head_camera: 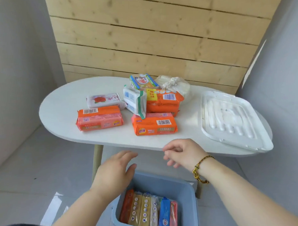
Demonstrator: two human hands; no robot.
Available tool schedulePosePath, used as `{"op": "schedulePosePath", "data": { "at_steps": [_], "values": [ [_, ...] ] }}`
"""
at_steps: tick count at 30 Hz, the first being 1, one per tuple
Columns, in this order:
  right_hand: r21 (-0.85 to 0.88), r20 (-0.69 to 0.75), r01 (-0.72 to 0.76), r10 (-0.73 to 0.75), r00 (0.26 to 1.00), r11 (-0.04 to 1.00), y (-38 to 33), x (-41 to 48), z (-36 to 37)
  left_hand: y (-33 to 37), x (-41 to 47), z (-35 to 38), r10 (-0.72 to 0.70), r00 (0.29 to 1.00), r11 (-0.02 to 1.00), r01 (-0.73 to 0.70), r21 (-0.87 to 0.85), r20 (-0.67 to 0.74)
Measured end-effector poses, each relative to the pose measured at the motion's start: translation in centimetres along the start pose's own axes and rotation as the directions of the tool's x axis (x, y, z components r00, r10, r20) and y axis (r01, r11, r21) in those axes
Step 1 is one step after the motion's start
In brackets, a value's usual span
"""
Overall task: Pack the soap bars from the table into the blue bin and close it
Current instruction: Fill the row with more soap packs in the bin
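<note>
Blue bin (174, 187) sat on floor, packed bars (146, 211) upright inside.
Left hand (113, 170) flat, right hand (183, 156) loosely curled, both held nothing above bin; soap bars (135, 103) lay piled on white table (63, 107), lid (231, 117) beside them.

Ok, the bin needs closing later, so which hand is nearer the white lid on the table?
Right. The right hand hovers beside the white lid, at its near corner; the left hand is farther left, over the blue bin.

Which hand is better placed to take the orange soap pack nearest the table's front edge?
Probably the right hand: empty, at the table edge before that orange pack; the left hand hangs farther back by the blue bin.
</note>
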State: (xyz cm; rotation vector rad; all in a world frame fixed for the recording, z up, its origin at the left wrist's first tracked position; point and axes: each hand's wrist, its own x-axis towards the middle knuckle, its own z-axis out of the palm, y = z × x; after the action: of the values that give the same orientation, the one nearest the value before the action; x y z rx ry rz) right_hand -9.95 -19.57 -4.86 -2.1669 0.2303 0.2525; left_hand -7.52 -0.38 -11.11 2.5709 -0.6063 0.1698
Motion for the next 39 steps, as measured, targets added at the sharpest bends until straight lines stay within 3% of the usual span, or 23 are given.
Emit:
{"op": "schedulePosePath", "data": {
  "at_steps": [5, 10, 16, 20, 25, 31, 39],
  "values": [
    [-0.129, -0.251, 0.128, -0.157, 0.955, 0.983, -5.7, 3.2, -0.6, -1.0, 0.7, -3.3, 0.075, 0.975, 0.986, -0.041, 0.159, -0.209],
    [-0.369, -0.364, 0.151, -0.292, 0.884, 0.917, -11.1, 8.3, -0.7, -3.0, 1.4, -1.9, -0.020, 0.992, 0.974, 0.048, 0.223, -0.125],
    [-0.553, -0.304, -0.119, -0.067, 0.950, 0.825, -13.8, 13.2, 1.2, -3.7, 2.3, -1.6, -0.023, 0.994, 0.979, 0.045, 0.198, -0.111],
    [-0.608, -0.350, -0.139, -0.107, 0.930, 0.781, -13.5, 14.3, 2.3, -4.0, 2.2, -1.6, -0.004, 0.992, 0.984, 0.026, 0.178, -0.123],
    [-0.569, -0.354, -0.101, -0.133, 0.926, 0.816, -13.0, 13.4, 2.0, -4.2, 2.3, -1.4, -0.021, 0.993, 0.995, 0.031, 0.091, -0.112],
    [-0.396, -0.387, 0.037, -0.204, 0.899, 0.917, -11.3, 9.7, 0.1, -3.7, 2.0, -1.5, -0.042, 0.995, 0.996, 0.049, 0.074, -0.088],
    [-0.089, -0.302, 0.170, -0.189, 0.934, 0.981, -7.4, 0.9, -3.2, -0.6, -0.6, -0.4, 0.142, 0.990, 0.990, -0.142, 0.019, 0.001]
  ]
}}
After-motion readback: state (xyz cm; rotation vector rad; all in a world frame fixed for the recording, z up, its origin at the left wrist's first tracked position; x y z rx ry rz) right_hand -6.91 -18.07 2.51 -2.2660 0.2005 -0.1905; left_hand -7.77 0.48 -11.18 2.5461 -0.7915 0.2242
